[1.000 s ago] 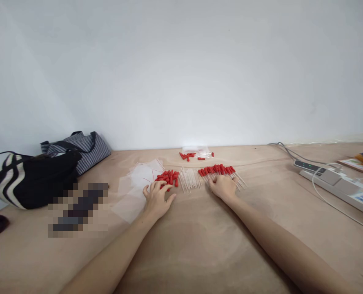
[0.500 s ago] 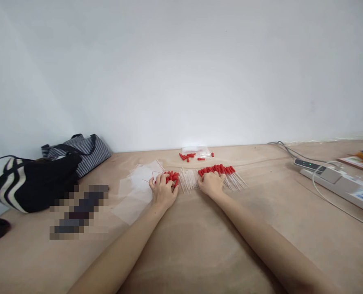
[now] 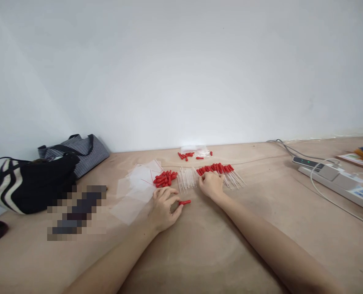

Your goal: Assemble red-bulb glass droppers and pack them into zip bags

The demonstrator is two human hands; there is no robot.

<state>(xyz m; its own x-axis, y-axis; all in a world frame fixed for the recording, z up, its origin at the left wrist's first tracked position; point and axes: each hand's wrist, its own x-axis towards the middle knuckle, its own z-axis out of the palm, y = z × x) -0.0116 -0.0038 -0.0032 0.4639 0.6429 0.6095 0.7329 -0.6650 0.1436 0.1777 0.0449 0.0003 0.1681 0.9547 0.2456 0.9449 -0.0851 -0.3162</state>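
A single small red piece [image 3: 185, 202] is pinched between the thumb and fingertip of my left hand [image 3: 165, 208], low over the table. Beyond that hand lies a pile of red pieces [image 3: 165, 179]. Thin white sticks [image 3: 186, 179] lie side by side in the middle. My right hand [image 3: 211, 183] has its fingers curled at the left part of a row of red-tipped sticks [image 3: 227, 169]; what its fingertips hold, if anything, is hidden.
Thin white sheets [image 3: 132, 188] lie left of the pile. More red pieces [image 3: 185, 156] and a clear bag [image 3: 196, 150] are near the wall. Dark bags [image 3: 43, 179] stand at the left, a power strip [image 3: 340, 183] with cables at the right.
My left hand has drawn back from the red pile towards me with one red piece, and the pile is now uncovered. My right hand has hardly moved.
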